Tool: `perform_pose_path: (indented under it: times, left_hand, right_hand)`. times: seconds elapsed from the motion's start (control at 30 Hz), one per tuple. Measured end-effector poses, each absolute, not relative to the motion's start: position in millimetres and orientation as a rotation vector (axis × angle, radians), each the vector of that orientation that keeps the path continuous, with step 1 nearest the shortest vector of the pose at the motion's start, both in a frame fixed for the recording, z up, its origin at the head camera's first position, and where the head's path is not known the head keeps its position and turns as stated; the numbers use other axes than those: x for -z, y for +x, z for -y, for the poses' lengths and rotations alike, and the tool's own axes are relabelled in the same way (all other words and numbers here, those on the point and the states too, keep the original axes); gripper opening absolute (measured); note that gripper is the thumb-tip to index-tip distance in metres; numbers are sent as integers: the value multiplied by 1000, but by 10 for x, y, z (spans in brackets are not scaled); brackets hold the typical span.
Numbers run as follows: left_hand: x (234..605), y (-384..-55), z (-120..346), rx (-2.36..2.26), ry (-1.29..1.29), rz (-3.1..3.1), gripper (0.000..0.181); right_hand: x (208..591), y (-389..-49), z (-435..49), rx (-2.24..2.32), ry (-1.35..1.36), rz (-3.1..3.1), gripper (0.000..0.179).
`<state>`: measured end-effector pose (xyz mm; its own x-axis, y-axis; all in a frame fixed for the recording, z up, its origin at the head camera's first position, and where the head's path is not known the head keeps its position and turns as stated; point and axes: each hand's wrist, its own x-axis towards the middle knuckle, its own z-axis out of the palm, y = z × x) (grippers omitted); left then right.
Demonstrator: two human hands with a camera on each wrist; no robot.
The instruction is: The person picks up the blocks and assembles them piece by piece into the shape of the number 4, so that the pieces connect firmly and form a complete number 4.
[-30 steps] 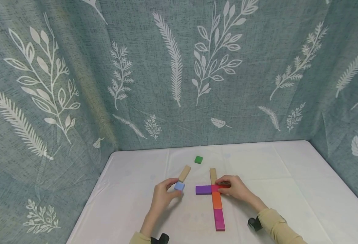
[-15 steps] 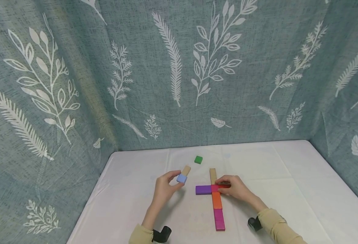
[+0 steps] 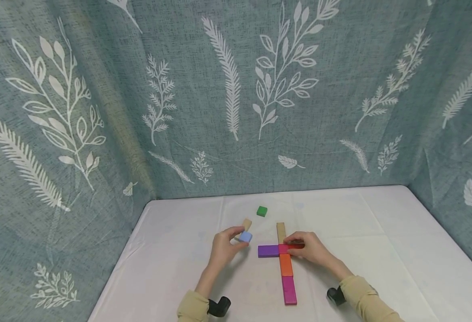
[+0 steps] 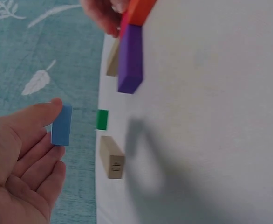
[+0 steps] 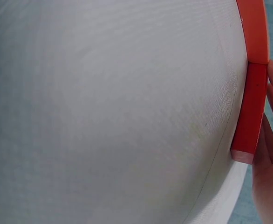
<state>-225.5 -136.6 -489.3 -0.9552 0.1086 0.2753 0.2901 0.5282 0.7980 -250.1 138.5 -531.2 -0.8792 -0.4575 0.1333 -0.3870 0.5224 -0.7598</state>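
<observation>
My left hand [image 3: 223, 247] pinches a small light-blue block [image 3: 245, 237] between thumb and fingers, raised above the table. Flat blocks form a cross on the cloth: purple block [image 3: 268, 251] at left, plain wooden block [image 3: 281, 232] at the far end, pinkish-red piece [image 3: 283, 249] in the centre, orange block [image 3: 286, 265] and magenta block [image 3: 289, 290] toward me. On the cross's right arm, my right hand [image 3: 312, 249] grips a red block [image 5: 250, 112], partly hidden by the fingers in the head view. In the right wrist view, this block touches the orange one.
Beyond the left hand lies another plain wooden block [image 3: 247, 223], partly covered by the blue block in the head view. A green block [image 3: 261, 211] sits farther back. The white-covered table [image 3: 364, 232] is bordered by a leaf-patterned teal curtain [image 3: 195, 98].
My left hand has carried the light-blue block up and to the right, toward the cross, moving it in front of the loose wooden block. The right hand has stayed at the red block.
</observation>
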Motion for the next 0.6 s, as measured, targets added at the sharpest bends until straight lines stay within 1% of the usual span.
perform_pose_path:
  times: [0.33, 0.6]
  left_hand:
    - [5120, -2266, 1344, 1308, -392, 2608, 37]
    - [5189, -2256, 1322, 1275, -418, 2604, 37]
  right_hand:
    - [5308, -2479, -1368, 1317, -745, -2656, 25]
    - [5309, -2466, -1364, 1315, -739, -2663, 25]
